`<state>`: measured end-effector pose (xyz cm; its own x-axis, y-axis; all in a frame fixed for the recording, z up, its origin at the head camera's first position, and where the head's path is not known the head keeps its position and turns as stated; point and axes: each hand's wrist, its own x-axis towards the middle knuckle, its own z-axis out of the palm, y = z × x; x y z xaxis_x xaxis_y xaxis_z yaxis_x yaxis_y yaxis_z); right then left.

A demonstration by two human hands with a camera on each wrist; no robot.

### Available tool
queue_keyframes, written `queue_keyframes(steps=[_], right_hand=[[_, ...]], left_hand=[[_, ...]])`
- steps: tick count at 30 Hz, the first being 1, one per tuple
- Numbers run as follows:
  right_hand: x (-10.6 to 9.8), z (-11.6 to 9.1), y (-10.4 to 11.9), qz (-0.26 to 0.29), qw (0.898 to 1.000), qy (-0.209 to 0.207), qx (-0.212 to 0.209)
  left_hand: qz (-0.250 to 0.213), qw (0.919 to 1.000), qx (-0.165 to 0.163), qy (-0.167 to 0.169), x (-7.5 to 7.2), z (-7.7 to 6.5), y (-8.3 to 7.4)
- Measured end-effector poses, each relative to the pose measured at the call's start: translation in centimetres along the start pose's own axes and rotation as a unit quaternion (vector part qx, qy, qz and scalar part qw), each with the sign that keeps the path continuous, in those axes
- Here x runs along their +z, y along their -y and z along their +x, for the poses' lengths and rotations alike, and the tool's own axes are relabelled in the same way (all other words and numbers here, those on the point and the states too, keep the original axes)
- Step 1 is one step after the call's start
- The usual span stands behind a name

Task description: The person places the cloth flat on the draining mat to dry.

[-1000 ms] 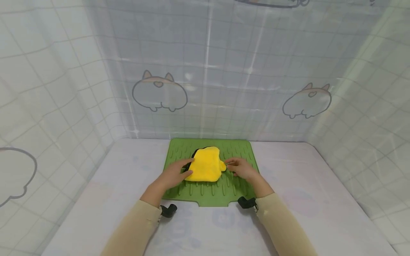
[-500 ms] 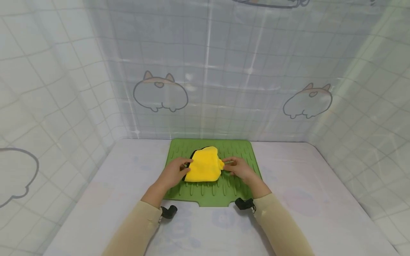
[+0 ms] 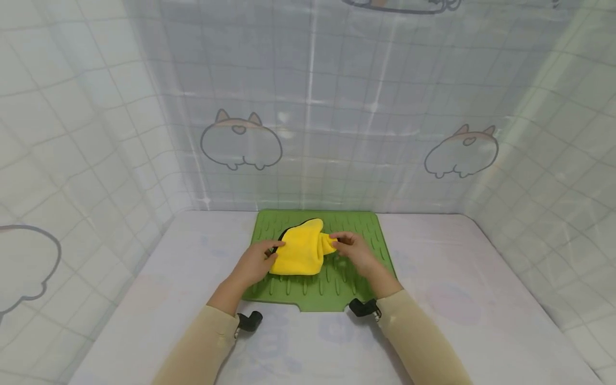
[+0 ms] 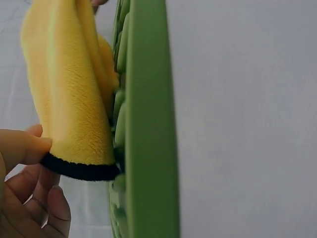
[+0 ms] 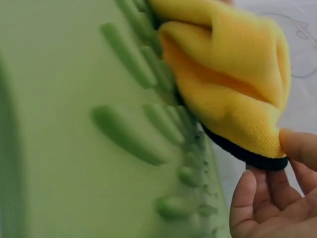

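A fuzzy yellow cloth (image 3: 297,251) with a black edge is over the green ridged mat (image 3: 317,293), folded and bunched toward its right side. My left hand (image 3: 252,263) pinches its left edge between thumb and fingers; in the left wrist view the thumb presses on the yellow pile just above the black edging (image 4: 81,170). On the other side my right hand (image 3: 357,253) pinches a narrow gathered end. The right wrist view has the cloth (image 5: 233,74) creased and lifted off the mat at that end, its black edging between thumb and fingers.
The mat lies on a pale printed tabletop (image 3: 433,299), close to a back wall (image 3: 346,182) hung with a grid-patterned sheet. Similar sheets stand at left and right. A black wrist-worn device (image 3: 251,321) sits at the left cuff, another black device (image 3: 363,308) at the right.
The cloth has shifted a little left with my left hand. My right hand has taken hold of its right end, which is now drawn out and gathered with a deeper fold.
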<state>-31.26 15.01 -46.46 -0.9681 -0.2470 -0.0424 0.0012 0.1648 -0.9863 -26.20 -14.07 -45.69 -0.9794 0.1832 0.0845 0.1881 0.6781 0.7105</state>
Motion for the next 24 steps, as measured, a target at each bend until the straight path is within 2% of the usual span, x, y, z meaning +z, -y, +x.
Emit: queue_keyframes(steps=[3,10,18,24], right_hand=[[-0.5,-0.1,0.5,-0.003,1.0,-0.025,-0.011],[-1.9,-1.4,2.9,0.013,0.998,-0.058,-0.022],[-4.3,-2.2,4.7,0.034,0.989,-0.135,-0.055],[-5.6,-2.7,5.4,0.061,0.985,-0.146,-0.066]], left_hand=[[0.003,0.9999,0.004,-0.014,-0.3,-0.1,0.2],[0.021,0.9969,0.037,-0.067,-1.5,-0.1,0.9],[0.004,0.9917,0.025,-0.126,-2.6,-0.3,0.8],[-0.009,0.986,0.034,-0.163,-3.2,-0.4,0.6]])
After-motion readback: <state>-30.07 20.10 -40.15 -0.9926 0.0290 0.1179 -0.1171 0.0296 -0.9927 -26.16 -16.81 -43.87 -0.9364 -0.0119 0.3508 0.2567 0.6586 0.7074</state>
